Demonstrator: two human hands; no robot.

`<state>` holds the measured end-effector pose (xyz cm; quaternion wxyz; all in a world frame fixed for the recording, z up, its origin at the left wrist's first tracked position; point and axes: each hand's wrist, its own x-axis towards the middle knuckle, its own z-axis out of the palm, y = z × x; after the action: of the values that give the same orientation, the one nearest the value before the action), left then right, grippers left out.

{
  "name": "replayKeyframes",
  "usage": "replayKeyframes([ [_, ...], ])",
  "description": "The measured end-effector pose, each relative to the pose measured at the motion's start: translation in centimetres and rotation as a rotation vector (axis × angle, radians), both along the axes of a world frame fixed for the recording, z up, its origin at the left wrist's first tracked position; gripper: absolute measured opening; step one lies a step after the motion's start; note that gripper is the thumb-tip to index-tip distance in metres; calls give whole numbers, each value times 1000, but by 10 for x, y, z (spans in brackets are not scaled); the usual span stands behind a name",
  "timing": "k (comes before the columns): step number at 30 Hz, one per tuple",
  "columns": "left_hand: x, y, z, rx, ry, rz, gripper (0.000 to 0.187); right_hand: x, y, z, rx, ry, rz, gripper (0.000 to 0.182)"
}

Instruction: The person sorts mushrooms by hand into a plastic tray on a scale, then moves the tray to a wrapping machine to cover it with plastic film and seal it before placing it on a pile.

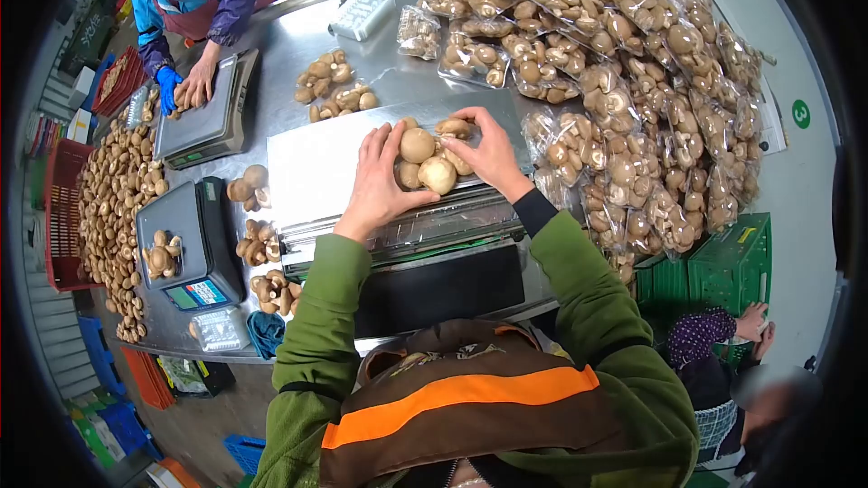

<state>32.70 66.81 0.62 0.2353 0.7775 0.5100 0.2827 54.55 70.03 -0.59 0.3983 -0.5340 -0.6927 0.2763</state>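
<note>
A small heap of brown-capped mushrooms (418, 146) lies between my hands at the end of a white board (307, 172) on a wrapping machine (398, 253). My left hand (384, 176) is cupped round the left side of the heap, its fingers along the far side and its thumb at the near side. On the right, my right hand (488, 154) holds one mushroom (452, 128) between thumb and fingers at the heap's edge. One paler cap (438, 175) faces up nearest to me. My palms hide part of the heap.
Bagged mushrooms (615, 81) are piled on the right. Loose mushrooms (113, 208) cover the left side, near a scale (194, 244). A co-worker's hands (190, 86) press on another scale (231, 117). Another person (714, 352) is at lower right beside green crates (732, 262).
</note>
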Motion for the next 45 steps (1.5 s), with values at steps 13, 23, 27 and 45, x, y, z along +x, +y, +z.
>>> replayKeyframes([
  [13, 5, -9, 2, -11, 16, 65, 119, 19, 7, 1, 10, -83, 254, 65],
  [23, -5, 28, -1, 24, -58, -33, 108, 15, 20, 5, -30, -316, 409, 103],
  [27, 4, 8, -7, 66, -37, -55, 111, 24, 11, 4, -26, -305, 475, 102],
  [45, -72, -112, 0, 75, 552, 582, 46, 87, -110, 4, -17, -702, -192, 40],
])
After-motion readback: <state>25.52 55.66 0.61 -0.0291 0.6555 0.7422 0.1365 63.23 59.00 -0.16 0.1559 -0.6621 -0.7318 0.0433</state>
